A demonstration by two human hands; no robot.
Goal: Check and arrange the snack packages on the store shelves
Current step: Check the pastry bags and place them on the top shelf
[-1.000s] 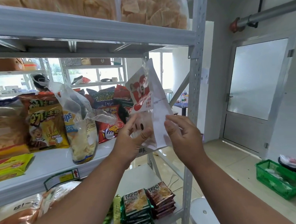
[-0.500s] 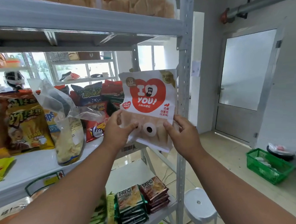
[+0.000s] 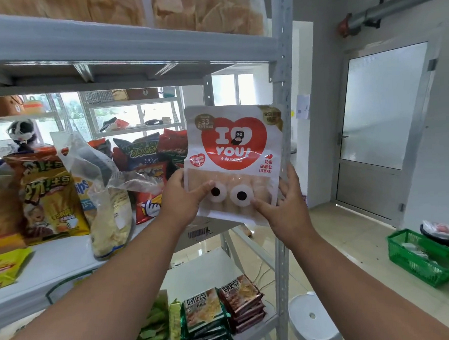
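Your left hand [image 3: 183,198] and right hand [image 3: 282,205] both grip the white bread packet [image 3: 234,164], one on each lower side edge, thumbs on the front over the clear window with the two cartoon eyes. Packet is upright, front facing you, red heart with "I YOU!" readable, held in the air in front of the right end of the middle shelf [image 3: 54,259], just left of the grey upright post [image 3: 281,63]; it touches nothing but your hands. On the middle shelf: a yellow chip bag [image 3: 50,199] standing at left, a half-empty clear plastic bag of chips [image 3: 111,214] just right of it with its top open and slumped, a red chip bag [image 3: 149,202] behind your left wrist, blue and red bags further back. Lower shelf: two stacks of biscuit packs [image 3: 223,310], green-edged and brown, side by side. Green basket [image 3: 423,258] on the floor at right, white stool [image 3: 312,318] below the post.
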